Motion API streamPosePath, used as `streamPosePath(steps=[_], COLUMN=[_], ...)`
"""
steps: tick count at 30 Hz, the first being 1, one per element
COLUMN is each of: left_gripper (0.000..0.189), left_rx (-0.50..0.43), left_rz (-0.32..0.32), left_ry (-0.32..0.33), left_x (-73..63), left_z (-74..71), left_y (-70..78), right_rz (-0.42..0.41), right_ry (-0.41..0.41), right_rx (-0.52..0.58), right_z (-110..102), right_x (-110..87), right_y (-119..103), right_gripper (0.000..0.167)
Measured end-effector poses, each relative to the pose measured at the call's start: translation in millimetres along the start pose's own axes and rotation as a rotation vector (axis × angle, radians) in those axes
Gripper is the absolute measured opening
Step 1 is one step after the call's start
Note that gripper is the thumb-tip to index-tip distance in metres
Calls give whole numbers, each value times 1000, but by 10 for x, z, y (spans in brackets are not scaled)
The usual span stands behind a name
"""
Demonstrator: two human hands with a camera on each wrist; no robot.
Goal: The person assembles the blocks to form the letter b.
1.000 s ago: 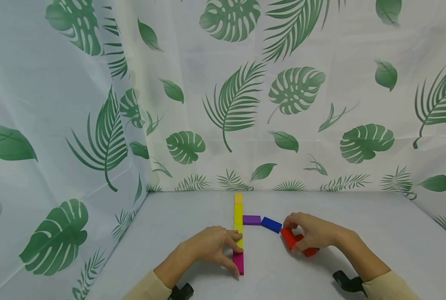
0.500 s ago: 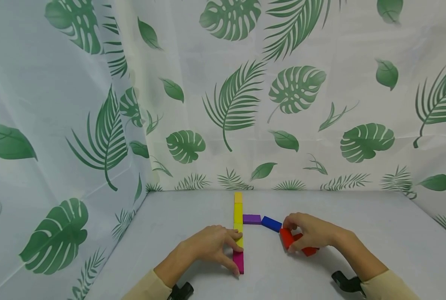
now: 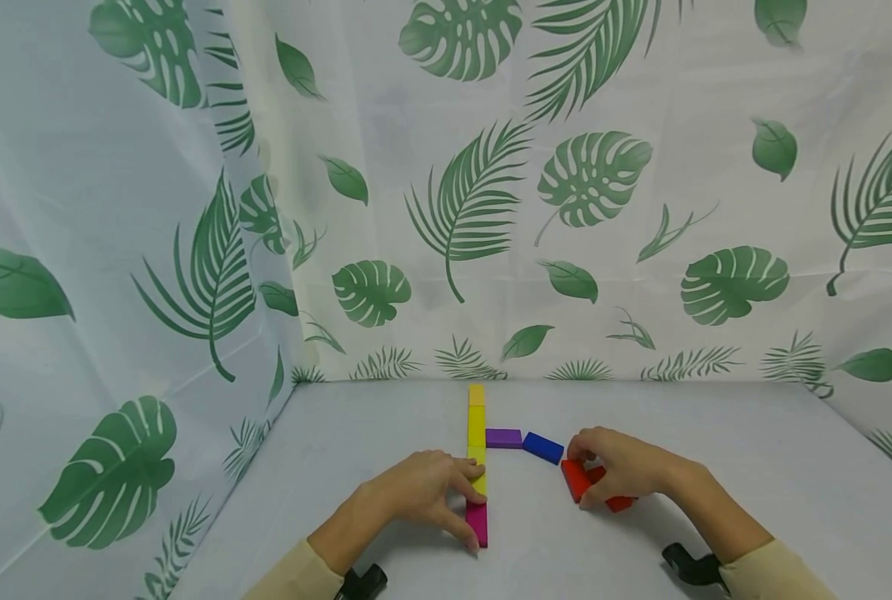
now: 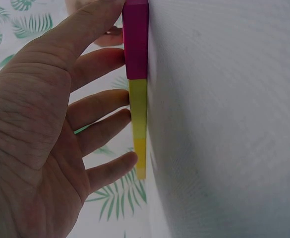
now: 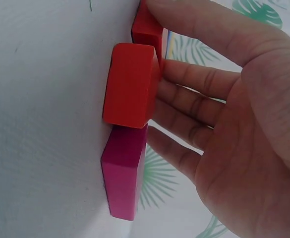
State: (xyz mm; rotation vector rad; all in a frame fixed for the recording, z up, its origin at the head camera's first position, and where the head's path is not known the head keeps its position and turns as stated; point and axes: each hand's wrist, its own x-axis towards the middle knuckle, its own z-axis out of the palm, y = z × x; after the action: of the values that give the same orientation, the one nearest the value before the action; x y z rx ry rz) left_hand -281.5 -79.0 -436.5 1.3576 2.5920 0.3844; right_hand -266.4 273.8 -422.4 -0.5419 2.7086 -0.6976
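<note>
My left hand reaches along a straight row of blocks. Its thumb touches the near end of a magenta block, and its fingertips rest against that block and the yellow blocks, fairly straight in the left wrist view. With thumb and fingers, my right hand pinches a red block. Against it lies a second, orange-red block. Past that, the right wrist view shows another magenta block, which the right hand hides in the head view.
From the row a purple block runs right, followed by an angled blue block, just short of the pinched red one. A pale grey tabletop meets leaf-print sheets behind and at the left. Dark wrist devices sit below both hands.
The pinched red block has shifted slightly, first toward the blue block and then back toward me, leaving a small gap there. My left hand stays in place.
</note>
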Motion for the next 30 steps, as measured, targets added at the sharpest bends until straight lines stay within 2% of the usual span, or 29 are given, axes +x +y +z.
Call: streamPosePath(steps=[30], left_gripper=[61], left_rx=[1], left_rz=[3], left_ry=[1], left_x=[7], left_z=[3], left_y=[-5], right_rz=[-10], right_ry=[-3], right_rx=[23], right_z=[-11], right_x=[24], right_y=[13], right_gripper=[56])
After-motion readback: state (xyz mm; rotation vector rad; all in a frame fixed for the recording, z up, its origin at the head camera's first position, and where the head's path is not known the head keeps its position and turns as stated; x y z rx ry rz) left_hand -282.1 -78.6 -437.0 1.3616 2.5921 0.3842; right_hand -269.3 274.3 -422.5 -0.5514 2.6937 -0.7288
